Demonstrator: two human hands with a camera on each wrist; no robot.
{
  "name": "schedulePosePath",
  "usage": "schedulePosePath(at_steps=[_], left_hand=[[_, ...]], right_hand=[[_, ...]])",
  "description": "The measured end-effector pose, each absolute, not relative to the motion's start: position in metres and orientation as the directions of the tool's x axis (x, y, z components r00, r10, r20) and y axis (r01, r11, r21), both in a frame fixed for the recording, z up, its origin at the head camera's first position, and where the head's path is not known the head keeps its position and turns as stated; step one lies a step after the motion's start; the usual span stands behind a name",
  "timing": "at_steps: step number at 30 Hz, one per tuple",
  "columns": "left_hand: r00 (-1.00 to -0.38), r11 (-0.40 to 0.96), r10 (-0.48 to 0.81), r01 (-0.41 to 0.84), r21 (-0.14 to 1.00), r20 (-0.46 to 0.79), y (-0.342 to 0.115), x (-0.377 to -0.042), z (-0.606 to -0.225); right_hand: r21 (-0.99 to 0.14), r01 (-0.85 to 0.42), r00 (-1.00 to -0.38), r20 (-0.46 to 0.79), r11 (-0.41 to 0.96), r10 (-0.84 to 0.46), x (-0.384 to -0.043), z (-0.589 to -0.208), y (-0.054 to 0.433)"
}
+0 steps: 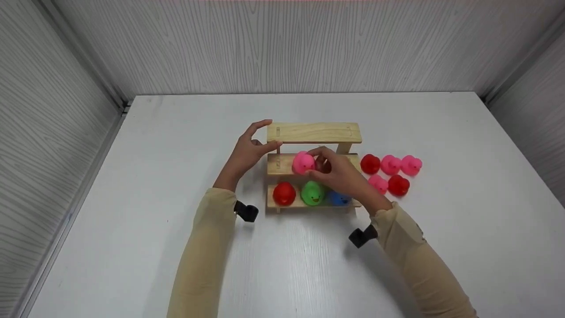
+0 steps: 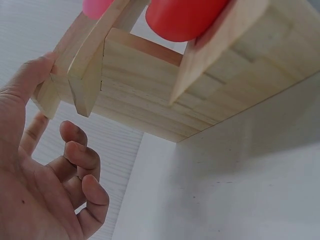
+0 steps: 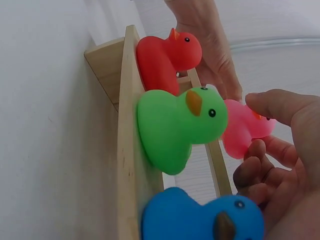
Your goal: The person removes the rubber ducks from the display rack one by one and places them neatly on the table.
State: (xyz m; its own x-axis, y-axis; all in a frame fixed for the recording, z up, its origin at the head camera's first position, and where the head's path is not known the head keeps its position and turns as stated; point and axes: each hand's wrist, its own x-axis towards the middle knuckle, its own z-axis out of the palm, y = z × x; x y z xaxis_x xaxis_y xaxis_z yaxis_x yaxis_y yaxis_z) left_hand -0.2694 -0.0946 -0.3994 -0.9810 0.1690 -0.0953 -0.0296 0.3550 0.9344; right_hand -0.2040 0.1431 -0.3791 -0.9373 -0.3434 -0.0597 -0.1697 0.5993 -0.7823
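A small three-tier wooden shelf [image 1: 315, 131] stands on the table. My left hand [image 1: 245, 154] holds the left end of its top board between thumb and index finger; in the left wrist view the other fingers [image 2: 82, 157] curl loosely below, off the wood. With thumb and fingers my right hand [image 1: 337, 173] pinches a pink rubber duck [image 1: 303, 162] at the middle board, left of its centre. On the bottom board sit a red duck [image 1: 284, 194], a green duck [image 1: 312, 193] and a blue duck [image 1: 340, 198], the last partly hidden by the right hand.
To the right of the shelf, loose ducks lie grouped on the white table [image 1: 463, 221]: red ducks [image 1: 370, 164] and several pink ducks [image 1: 411, 165]. My right wrist overlaps one pink duck there. Grey wood-grain panels [image 1: 282, 48] enclose the table at the back and sides.
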Motion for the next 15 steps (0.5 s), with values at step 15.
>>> schedulePosePath(at_steps=[15], left_hand=[[-0.98, 0.359, 0.182, -0.007, 0.933, -0.078, -0.096, -0.269, -0.399]], right_hand=[[-0.752, -0.168, -0.954, -0.038, 0.637, -0.296, -0.198, -0.374, 0.185]])
